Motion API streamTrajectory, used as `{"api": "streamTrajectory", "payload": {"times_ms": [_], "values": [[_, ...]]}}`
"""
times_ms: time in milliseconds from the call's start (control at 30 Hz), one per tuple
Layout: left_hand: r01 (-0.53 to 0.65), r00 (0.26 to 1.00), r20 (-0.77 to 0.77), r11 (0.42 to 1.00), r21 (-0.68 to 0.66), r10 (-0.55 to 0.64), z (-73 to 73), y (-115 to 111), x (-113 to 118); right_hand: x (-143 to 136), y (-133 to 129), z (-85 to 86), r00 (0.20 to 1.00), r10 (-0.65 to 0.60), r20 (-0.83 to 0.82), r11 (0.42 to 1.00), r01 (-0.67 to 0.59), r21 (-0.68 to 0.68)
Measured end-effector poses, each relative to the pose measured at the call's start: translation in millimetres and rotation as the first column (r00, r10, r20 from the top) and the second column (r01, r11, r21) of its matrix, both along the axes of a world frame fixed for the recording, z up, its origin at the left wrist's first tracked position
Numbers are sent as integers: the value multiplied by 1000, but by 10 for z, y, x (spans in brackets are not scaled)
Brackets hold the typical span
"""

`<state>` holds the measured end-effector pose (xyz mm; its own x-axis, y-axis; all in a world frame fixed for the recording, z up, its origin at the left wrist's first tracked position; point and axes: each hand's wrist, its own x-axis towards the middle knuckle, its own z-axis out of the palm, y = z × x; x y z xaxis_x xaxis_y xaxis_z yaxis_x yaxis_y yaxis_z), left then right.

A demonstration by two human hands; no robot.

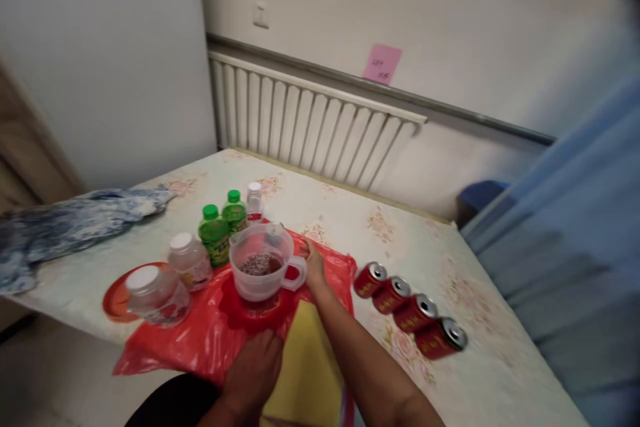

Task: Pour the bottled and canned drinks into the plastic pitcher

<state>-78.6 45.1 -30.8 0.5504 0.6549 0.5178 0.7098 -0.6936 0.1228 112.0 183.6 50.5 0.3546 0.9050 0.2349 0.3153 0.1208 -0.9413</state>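
Observation:
A clear plastic measuring jug [250,280] with dark, foamy liquid stands upright on a red dish with a wavy rim [231,310]. My right hand [313,265] is just beside the jug's handle, fingers partly stretched; none shows through the handle loop. My left hand [257,360] is closed below the dish's near edge, beside a yellow flat-sided object [307,373]; what its fingers hold, if anything, is hidden. Left of the jug are two green-capped bottles [214,237], a small white-capped bottle [255,200] and two white-capped clear jars [190,261].
A red plastic sheet [185,347] lies under the jug. Several red drink cans [416,313] stand in a row on the right. An orange plate [116,297] is under one jar. Blue-and-white cloth [90,220] lies left; a blue curtain [560,213] hangs right. A radiator [310,127] is behind.

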Motion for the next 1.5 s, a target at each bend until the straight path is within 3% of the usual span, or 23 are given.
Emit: {"api": "streamTrajectory", "payload": {"times_ms": [200,333,467,533,600,667,867,967,1167,1367,1433,1500], "values": [[58,996,-71,997,-45,-61,64,98,6,400,-1425,-75,993,-88,-76,995,84,-53],[58,992,-105,996,-70,-65,114,122,4,820,-2345,-124,970,-234,-73,972,230,-57],[46,992,-111,993,-109,-58,163,128,7,1348,-2995,-232,883,-469,-29,882,467,-66],[55,993,-93,991,-119,-67,181,128,12,1622,-3184,-291,782,-623,-14,782,621,-57],[64,994,-78,990,-125,-74,194,127,18,1892,-3273,-324,681,-732,-2,681,732,-23],[61,995,-75,990,-126,-71,202,124,23,2140,-3275,-321,661,-751,-1,661,751,-1],[50,988,-139,994,-98,-63,207,123,20,2594,-3069,-213,865,-487,-124,873,487,-36],[53,986,-151,995,-90,-66,192,128,13,2647,-2990,-185,892,-411,-188,911,411,-38],[50,980,-191,996,-76,-64,175,133,16,2542,-2958,-182,854,-504,-130,863,498,-78],[30,976,-212,994,-101,-51,208,117,25,2132,-3072,-208,778,-629,-9,775,626,-80],[21,976,-213,994,-103,-43,216,105,29,1936,-3099,-199,778,-624,74,775,628,-65],[12,977,-210,994,-106,-35,226,88,33,1736,-3088,-151,817,-560,136,821,570,-43]]}}
